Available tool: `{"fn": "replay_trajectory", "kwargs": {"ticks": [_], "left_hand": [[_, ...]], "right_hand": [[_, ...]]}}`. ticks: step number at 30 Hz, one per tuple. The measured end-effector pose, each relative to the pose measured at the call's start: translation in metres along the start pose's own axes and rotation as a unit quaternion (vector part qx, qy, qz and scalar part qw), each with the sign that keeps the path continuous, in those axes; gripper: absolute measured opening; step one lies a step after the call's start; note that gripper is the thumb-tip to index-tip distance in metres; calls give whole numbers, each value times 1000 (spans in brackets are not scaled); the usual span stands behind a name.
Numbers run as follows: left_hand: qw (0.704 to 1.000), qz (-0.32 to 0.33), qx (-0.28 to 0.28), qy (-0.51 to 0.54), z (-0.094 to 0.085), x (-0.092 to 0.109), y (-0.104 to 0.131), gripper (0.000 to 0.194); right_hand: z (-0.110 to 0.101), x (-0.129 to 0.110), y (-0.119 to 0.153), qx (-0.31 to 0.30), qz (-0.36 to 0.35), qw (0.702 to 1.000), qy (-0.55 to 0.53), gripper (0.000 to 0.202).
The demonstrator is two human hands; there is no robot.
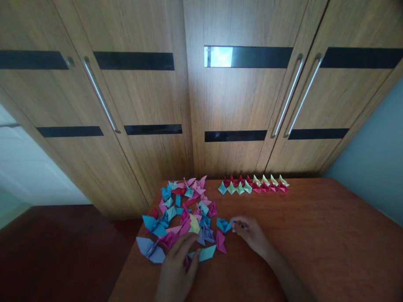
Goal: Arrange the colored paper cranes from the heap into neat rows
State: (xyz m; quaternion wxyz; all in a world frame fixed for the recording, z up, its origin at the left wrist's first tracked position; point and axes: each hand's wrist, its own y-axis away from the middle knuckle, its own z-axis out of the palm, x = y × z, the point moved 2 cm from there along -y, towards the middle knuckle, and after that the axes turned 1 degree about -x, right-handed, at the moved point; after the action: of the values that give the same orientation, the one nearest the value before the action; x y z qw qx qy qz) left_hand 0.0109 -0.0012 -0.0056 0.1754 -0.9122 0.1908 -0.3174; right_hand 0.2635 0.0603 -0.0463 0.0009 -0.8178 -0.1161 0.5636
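Observation:
Many folded paper pieces in pink, blue, teal and lilac lie in a loose pile on the left of the wooden table. My left hand is over the near edge of the pile, fingers curved and apart, beside a flat teal piece; whether it holds anything is unclear. My right hand has its fingers curled together at the right tip of a blue folded piece. A magenta piece lies between the hands, and a lilac piece is left of my left hand.
Two neat rows of small folded pieces, red, teal, green and pale yellow, stand along the table's back edge. Behind them rises a wooden wardrobe with metal handles. A white door is at the left.

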Motion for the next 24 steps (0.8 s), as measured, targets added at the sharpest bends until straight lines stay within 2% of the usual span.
{"fn": "replay_trajectory", "kwargs": {"ticks": [4, 7, 11, 15, 19, 24], "left_hand": [[995, -37, -43, 76, 11, 23, -24, 32], [988, -47, -80, 123, 20, 35, -35, 26], [982, -44, -121, 137, 30, 41, -41, 20], [978, -54, -134, 148, 39, 42, -39, 18], [974, -76, -109, 184, 43, 41, -40, 36], [970, -44, -146, 188, 42, 44, -46, 22]], "right_hand": [[-3, -3, 7, -72, 15, 995, -68, 30], [-6, -2, 10, -103, 19, 989, -105, 28], [-9, 2, 12, -97, 26, 984, -148, 27], [-12, 4, 15, -72, 50, 979, -181, 27], [-14, 6, 16, -75, 63, 979, -180, 28], [-17, 7, 16, -92, 74, 977, -180, 29]]}}
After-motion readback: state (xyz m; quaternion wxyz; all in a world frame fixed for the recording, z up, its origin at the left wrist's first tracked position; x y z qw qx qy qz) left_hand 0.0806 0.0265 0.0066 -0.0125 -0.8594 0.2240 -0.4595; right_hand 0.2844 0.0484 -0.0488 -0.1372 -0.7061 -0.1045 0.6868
